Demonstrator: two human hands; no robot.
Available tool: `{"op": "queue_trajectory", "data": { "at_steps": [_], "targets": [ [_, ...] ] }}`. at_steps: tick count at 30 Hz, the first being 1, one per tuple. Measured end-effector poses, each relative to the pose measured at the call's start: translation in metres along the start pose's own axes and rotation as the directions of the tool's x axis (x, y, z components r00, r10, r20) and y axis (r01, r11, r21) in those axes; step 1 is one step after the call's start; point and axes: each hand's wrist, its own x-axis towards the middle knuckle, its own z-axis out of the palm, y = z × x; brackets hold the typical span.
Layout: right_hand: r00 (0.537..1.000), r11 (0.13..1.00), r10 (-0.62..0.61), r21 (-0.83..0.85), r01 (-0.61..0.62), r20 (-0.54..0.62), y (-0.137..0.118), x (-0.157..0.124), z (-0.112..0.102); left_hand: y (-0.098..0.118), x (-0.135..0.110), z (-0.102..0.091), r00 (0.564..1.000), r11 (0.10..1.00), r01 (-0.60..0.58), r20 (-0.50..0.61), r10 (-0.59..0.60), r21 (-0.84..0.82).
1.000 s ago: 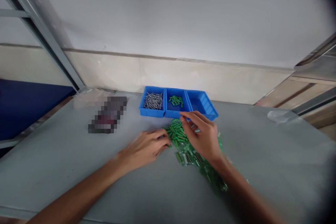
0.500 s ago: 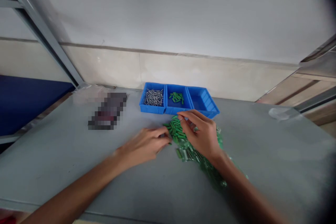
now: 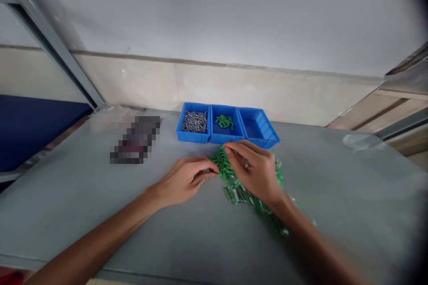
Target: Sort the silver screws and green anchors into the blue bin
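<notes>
Both hands have drawn closer together, nearly meeting over the heap of green plastic pieces (image 3: 222,162); the left hand (image 3: 182,181) is curled, its fingertips at the heap's left edge; the right hand (image 3: 256,173) arches over it, fingers bent downward, though whether either hand grips anything is hard to make out. Green strips (image 3: 250,202) run toward the near side, partly hidden by the right wrist; just beyond the fingers stands a three-compartment blue tray (image 3: 192,139) holding steel pins (image 3: 194,121) and more green pieces (image 3: 224,121); a pixelated object (image 3: 135,139) lies toward the far-left edge of the grey worktop (image 3: 334,213).
</notes>
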Motion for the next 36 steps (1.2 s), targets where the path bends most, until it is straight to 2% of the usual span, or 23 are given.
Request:
{"op": "queue_trajectory", "data": {
  "at_steps": [3,8,15,21,29,36],
  "targets": [
    [0.999,0.997,0.035,0.064,-0.036,0.02,-0.006,0.002,-0.002,0.004,0.003,-0.004,0.989,0.955,0.114,-0.061,-0.136,-0.274],
    [0.997,0.985,0.053,0.159,-0.062,0.062,-0.017,0.001,0.0,0.003,0.006,-0.011,0.963,0.875,0.113,-0.165,-0.213,-0.47],
    [0.996,0.996,-0.05,0.073,0.045,0.07,-0.02,-0.008,0.01,0.005,0.007,-0.012,0.958,0.836,0.107,-0.17,-0.233,-0.539],
    [0.995,0.997,-0.061,0.051,0.057,0.081,-0.02,-0.008,0.012,0.003,0.007,-0.009,0.958,0.825,0.1,-0.171,-0.231,-0.557],
    [0.997,0.997,-0.019,0.08,0.013,0.076,-0.017,-0.009,0.013,0.005,0.005,-0.013,0.959,0.882,0.131,-0.167,-0.228,-0.453],
    [0.995,0.992,-0.029,0.126,0.017,0.096,-0.016,-0.007,0.011,0.005,0.006,-0.013,0.948,0.838,0.143,-0.169,-0.268,-0.526]
  ]
}}
